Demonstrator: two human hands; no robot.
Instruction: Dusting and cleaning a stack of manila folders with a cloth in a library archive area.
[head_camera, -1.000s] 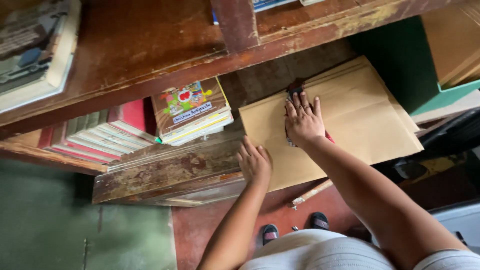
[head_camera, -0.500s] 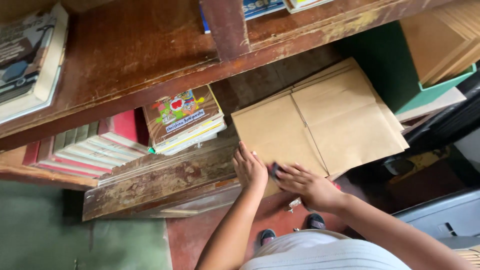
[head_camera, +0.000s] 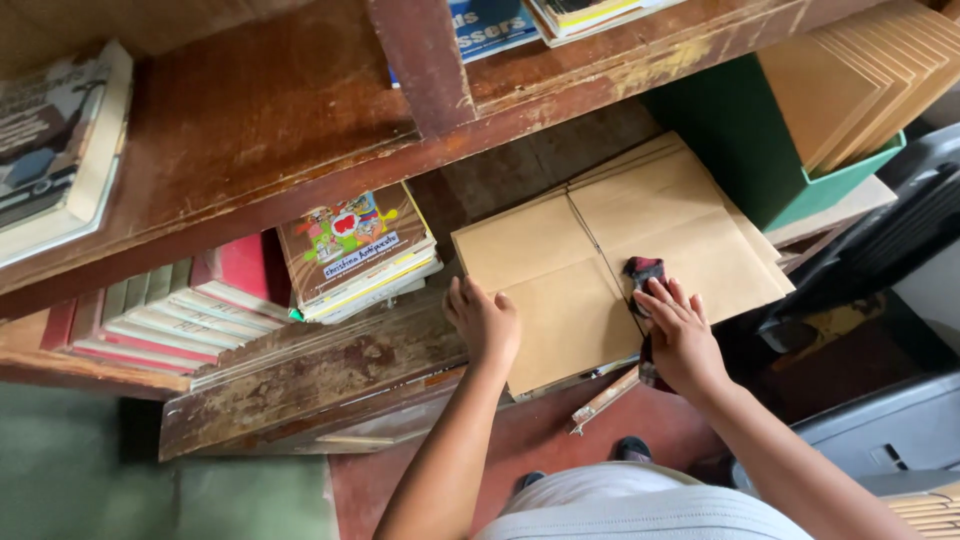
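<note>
Here, my hands work on the flattened cardboard (head_camera: 600, 270) lying on the lower shelf.
Left hand (head_camera: 487, 322) presses flat on its near-left corner, steadying it; right hand (head_camera: 680, 335) pushes a dark cloth (head_camera: 643, 272) across it.

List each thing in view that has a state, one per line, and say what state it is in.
Brown envelopes: stacked flat on the lower shelf.
Dark cloth: pressed on the envelopes under the right hand.
Left hand: resting on the stack's near edge.
Colourful book stack: lying flat, closed.
Green box: holding upright brown folders.
</note>
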